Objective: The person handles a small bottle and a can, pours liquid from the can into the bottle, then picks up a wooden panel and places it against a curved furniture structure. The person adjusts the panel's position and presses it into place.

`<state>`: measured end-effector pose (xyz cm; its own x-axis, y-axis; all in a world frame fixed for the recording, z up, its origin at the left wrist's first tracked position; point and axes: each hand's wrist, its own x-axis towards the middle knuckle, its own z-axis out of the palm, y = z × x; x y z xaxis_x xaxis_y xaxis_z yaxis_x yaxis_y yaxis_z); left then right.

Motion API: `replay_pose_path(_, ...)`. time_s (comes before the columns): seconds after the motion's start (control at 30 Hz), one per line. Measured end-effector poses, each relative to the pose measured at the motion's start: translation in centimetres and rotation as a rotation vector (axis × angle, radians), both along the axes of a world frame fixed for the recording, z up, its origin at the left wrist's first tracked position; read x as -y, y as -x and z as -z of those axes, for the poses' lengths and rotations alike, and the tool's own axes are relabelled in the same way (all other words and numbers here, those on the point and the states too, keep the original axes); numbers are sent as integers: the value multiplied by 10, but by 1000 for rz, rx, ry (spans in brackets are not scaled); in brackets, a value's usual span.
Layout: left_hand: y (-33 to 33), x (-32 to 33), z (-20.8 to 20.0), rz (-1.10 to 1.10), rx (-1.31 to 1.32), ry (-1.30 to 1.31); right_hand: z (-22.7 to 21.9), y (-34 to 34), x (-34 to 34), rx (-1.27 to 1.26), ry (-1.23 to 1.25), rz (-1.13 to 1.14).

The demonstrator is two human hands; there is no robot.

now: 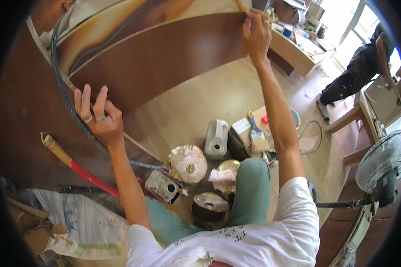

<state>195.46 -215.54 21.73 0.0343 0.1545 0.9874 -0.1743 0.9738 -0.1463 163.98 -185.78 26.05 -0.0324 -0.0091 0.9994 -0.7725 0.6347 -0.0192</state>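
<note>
My left hand hovers by a black hose and the left edge of a curved brown panel. Its fingers are bent but apart, and nothing shows in them. With the arm stretched far forward, my right hand is at the panel's upper right corner. Its fingers are curled there, and what they hold, if anything, is hidden. Above the panel's pale rim lies a marbled surface in amber, cream and dark brown.
Between my knees and the panel stand a grey jug, a crusted white round container and an open metal can. A paintbrush rests on a box. A red-and-wood handle leans left. Rightward are a fan and another person.
</note>
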Motion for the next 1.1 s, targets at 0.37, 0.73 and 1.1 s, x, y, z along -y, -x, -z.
replay_pose_path(0.37,-8,9,4,3,10,13,124,-92,80,1210,1279,-1162)
replay_pose_path(0.73,0,3,1,78,-6,12,122,-86,66,1292,1351,-1305)
replay_pose_path(1.1,4,9,5,24,-4,35,130,-80,69,1331,1350,-1285)
